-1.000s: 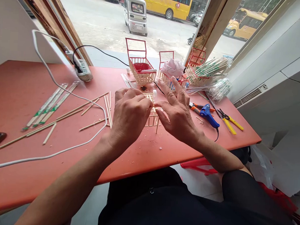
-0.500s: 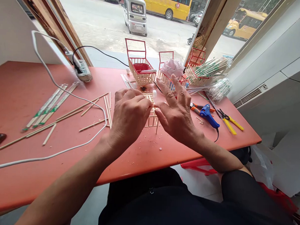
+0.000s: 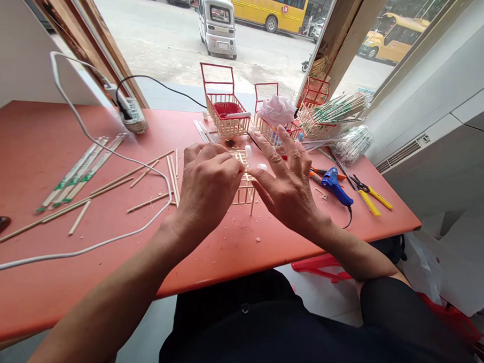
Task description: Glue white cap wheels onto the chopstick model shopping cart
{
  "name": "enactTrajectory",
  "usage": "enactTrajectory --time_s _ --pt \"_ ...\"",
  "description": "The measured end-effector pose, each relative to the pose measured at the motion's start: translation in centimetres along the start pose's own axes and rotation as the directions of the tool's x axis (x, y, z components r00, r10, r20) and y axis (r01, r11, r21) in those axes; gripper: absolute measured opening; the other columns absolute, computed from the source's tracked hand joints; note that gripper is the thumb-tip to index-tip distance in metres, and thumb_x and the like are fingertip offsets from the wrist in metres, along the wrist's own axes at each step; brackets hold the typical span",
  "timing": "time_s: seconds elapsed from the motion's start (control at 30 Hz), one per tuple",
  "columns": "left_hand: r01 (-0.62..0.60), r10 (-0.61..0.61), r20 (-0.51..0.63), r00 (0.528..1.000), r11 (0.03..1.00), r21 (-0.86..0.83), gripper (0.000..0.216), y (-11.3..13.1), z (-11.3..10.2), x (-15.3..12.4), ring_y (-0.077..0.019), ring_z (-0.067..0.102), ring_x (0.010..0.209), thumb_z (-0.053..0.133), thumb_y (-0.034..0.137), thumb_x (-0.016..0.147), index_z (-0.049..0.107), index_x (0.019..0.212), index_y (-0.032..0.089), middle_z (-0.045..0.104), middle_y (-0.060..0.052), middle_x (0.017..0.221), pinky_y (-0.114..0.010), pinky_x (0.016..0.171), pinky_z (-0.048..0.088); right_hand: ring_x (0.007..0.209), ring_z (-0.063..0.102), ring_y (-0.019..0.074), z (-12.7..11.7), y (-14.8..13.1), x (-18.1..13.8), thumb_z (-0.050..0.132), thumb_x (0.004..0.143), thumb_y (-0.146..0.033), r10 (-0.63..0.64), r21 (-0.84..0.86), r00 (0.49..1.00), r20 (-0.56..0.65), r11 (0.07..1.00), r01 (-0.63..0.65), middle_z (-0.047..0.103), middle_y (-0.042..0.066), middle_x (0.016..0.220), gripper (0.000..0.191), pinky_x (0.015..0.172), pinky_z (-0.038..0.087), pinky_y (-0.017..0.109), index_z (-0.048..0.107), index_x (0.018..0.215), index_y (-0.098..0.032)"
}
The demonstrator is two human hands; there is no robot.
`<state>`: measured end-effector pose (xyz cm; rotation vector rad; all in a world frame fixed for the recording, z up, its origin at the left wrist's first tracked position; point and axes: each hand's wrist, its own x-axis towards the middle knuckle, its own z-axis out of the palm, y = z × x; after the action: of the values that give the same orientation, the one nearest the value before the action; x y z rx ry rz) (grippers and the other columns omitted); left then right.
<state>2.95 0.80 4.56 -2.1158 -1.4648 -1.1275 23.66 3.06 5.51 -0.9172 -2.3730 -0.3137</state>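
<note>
A small frame of pale wooden sticks (image 3: pixel 245 195), built like a basket, stands on the table between my hands and is partly hidden by them. My left hand (image 3: pixel 212 175) is closed, its fingertips pinching at the frame's upper part; the exact grip is hidden. On the other side, my right hand (image 3: pixel 288 183) has its fingers spread, with the index fingertip and thumb close to the frame's right side. Whether they touch it I cannot tell. One white round piece (image 3: pixel 248 151) shows at the frame's far side, and another white piece (image 3: pixel 262 166) appears beside my right fingers.
Finished stick carts with red handles (image 3: pixel 227 119) stand at the back. Loose sticks (image 3: pixel 151 200), wrapped sticks (image 3: pixel 80 172) and a white cable (image 3: pixel 114 249) lie at left. A blue glue gun (image 3: pixel 336 185) and yellow-handled pliers (image 3: pixel 379 199) are at right.
My right hand has shifted slightly right, its thumb side moving off my left fingertips. The white piece beside it has come into sight. My left hand stays at the frame.
</note>
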Motion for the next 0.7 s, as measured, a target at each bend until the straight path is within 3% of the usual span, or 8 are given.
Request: enactTrajectory --time_s 0.13,0.23,0.37,0.7 --pt "0.001 -0.001 0.000 1.000 1.000 -0.007 0.035 0.0 0.1 0.0 -0.0340 0.076 0.106 0.060 0.024 0.113 0.075 0.081 0.025 0.085 -0.010 0.090 -0.056 0.103 0.054 0.186 0.017 0.0346 0.6 -0.1 -0.1 0.057 0.115 -0.026 0.020 0.072 1.000 0.004 0.997 -0.020 0.045 -0.005 0.190 0.039 0.147 0.013 0.083 0.073 0.147 -0.041" --pt "0.014 -0.014 0.004 1.000 1.000 -0.022 0.034 0.0 0.0 0.0 -0.0336 0.076 0.107 0.062 0.023 0.112 0.074 0.080 0.026 0.085 -0.009 0.088 -0.056 0.104 0.054 0.186 0.017 0.0344 1.0 -0.2 0.0 0.057 0.113 -0.023 0.016 0.090 1.000 -0.001 0.996 -0.016 0.044 -0.004 0.190 0.038 0.148 0.012 0.081 0.074 0.144 -0.039" --pt "0.023 -0.022 0.020 1.000 0.999 -0.031 0.033 -0.1 -0.2 0.1 -0.0342 0.075 0.109 0.062 0.024 0.111 0.077 0.082 0.025 0.086 -0.010 0.091 -0.058 0.105 0.053 0.186 0.021 0.0347 1.0 0.1 -0.1 0.057 0.113 -0.019 -0.017 0.038 1.000 -0.013 0.999 0.018 0.044 -0.001 0.191 0.040 0.148 0.017 0.077 0.073 0.144 -0.037" --pt "0.011 -0.011 0.028 1.000 1.000 -0.013 0.033 -0.2 -0.3 0.1 -0.0364 0.078 0.108 0.062 0.026 0.112 0.080 0.084 0.021 0.087 -0.012 0.094 -0.057 0.104 0.053 0.182 0.030 0.0337 1.7 0.9 0.0 0.056 0.118 -0.028 -0.046 -0.049 0.996 -0.072 0.998 0.043 0.054 0.004 0.184 0.025 0.146 0.026 0.069 0.072 0.136 -0.031"
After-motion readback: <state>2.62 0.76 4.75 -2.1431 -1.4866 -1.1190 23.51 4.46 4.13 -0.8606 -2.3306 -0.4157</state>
